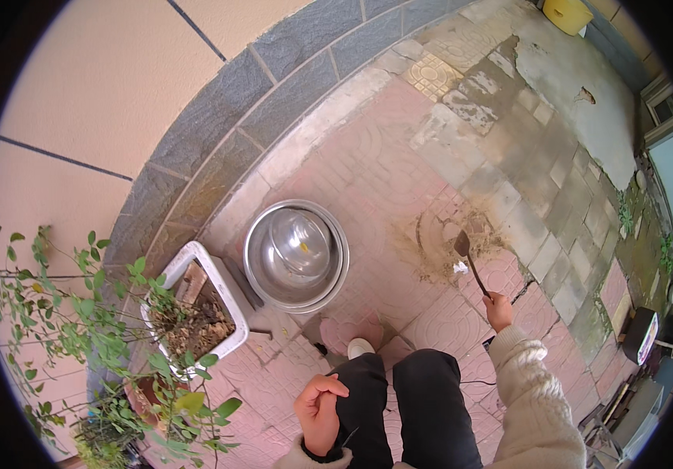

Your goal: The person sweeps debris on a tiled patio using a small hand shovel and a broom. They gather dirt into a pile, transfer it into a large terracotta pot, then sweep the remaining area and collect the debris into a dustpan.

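My right hand (498, 311) grips the thin dark handle of a small rusty-brown hand shovel (462, 241). The shovel's blade points away from me, over a patch of loose sandy soil (430, 267) on the pink patterned paving. Beside the blade, a crumpled white scrap (460, 267), perhaps paper, lies at the edge of the soil. My left hand (320, 410) is by my left knee with its fingers curled in, and I see nothing held in it. Ahead and to the left sit nested stainless-steel basins (296, 255), with a small yellow fleck inside.
A white rectangular planter (239, 335) of soil stands left of the basins, with leafy branches (87, 305) spreading over the left side. A stone-clad wall base (219, 120) curves behind. At far right is a black box-like object (635, 335); a yellow tub (567, 16) stands at the back.
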The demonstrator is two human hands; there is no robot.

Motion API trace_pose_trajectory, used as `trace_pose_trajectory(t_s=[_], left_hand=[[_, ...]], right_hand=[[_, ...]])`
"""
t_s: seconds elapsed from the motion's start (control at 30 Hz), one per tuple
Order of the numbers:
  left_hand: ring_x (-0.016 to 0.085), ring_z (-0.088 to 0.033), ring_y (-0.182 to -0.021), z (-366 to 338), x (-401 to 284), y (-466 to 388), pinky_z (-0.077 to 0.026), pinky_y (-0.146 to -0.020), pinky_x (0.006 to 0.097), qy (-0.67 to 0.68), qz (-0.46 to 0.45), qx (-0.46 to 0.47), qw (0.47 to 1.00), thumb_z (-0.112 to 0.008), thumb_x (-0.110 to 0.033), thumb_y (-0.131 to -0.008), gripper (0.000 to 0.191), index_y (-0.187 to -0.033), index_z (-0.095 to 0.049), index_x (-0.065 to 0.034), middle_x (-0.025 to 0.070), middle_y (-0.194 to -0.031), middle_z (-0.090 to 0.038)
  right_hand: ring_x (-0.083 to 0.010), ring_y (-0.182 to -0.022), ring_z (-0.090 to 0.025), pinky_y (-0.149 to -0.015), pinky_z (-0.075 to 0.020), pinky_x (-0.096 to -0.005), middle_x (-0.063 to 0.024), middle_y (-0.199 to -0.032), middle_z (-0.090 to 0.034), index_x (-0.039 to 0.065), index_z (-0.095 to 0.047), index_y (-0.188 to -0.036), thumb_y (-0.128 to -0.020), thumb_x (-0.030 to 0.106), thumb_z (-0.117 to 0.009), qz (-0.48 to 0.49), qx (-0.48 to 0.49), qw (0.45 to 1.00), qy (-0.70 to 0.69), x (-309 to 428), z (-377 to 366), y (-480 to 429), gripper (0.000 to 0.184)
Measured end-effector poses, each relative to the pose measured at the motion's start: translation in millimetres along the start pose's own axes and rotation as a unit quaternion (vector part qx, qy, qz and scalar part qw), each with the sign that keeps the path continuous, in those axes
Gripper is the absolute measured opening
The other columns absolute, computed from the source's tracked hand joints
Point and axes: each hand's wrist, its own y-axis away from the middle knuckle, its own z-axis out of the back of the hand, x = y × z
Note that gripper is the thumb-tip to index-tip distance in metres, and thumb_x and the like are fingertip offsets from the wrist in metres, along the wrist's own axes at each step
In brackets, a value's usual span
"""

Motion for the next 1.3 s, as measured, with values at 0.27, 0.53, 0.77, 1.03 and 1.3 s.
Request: trace_pose_trajectory(t_s=[0.27,0.53,0.77,1.03,1.3], left_hand=[[0.012,-0.051,-0.066,16,-31,-30,-0.038,-0.087,0.0323,-0.043,0.028,0.007,0.999,-0.041,0.011,-0.076,0.019,-0.069,-0.053,-0.0014,0.0041,-0.067,-0.054],[0.013,-0.050,-0.065,-21,-33,-75,-0.038,-0.087,0.0324,-0.073,0.085,0.027,0.993,-0.039,0.011,-0.076,0.019,-0.068,-0.052,-0.0008,0.0050,-0.066,-0.052],[0.013,-0.050,-0.066,-48,-50,-77,-0.039,-0.086,0.0330,-0.096,0.125,0.058,0.986,-0.038,0.010,-0.076,0.019,-0.068,-0.052,-0.0010,0.0049,-0.065,-0.052],[0.013,-0.048,-0.065,-30,-89,-59,-0.039,-0.087,0.0355,-0.142,0.095,0.056,0.984,-0.039,0.008,-0.077,0.017,-0.068,-0.050,-0.0018,0.0044,-0.065,-0.050],[0.011,-0.046,-0.066,-36,-129,-11,-0.037,-0.088,0.0306,-0.086,0.036,0.113,0.989,-0.039,0.008,-0.079,0.016,-0.070,-0.048,-0.0007,0.0040,-0.068,-0.049]], right_hand=[[-0.0124,-0.048,-0.048,-0.046,-0.0378,-0.0281,-0.0041,-0.052,-0.051,0.002,-0.064,-0.084,-0.080,0.020,-0.054,-0.143,-0.010,0.974,-0.177,-4,-1,43,0.022],[-0.0219,-0.057,-0.053,-0.053,-0.0402,-0.0336,-0.0100,-0.061,-0.055,0.004,-0.063,-0.085,-0.079,0.026,-0.054,-0.232,-0.043,0.962,-0.135,-36,-4,61,0.024],[-0.0269,-0.067,-0.060,-0.062,-0.0448,-0.0349,-0.0178,-0.068,-0.060,-0.001,-0.064,-0.083,-0.074,0.024,-0.058,-0.271,0.016,0.958,-0.098,-14,-35,57,0.027],[-0.0053,-0.039,-0.035,-0.036,-0.0234,-0.0247,0.0022,-0.050,-0.044,0.002,-0.063,-0.084,-0.081,0.015,-0.050,-0.197,-0.027,0.939,-0.280,43,-17,33,0.019],[-0.0166,-0.054,-0.051,-0.052,-0.0389,-0.0290,-0.0095,-0.057,-0.056,0.000,-0.060,-0.080,-0.080,0.019,-0.048,-0.236,0.073,0.946,-0.210,35,159,153,0.023]])
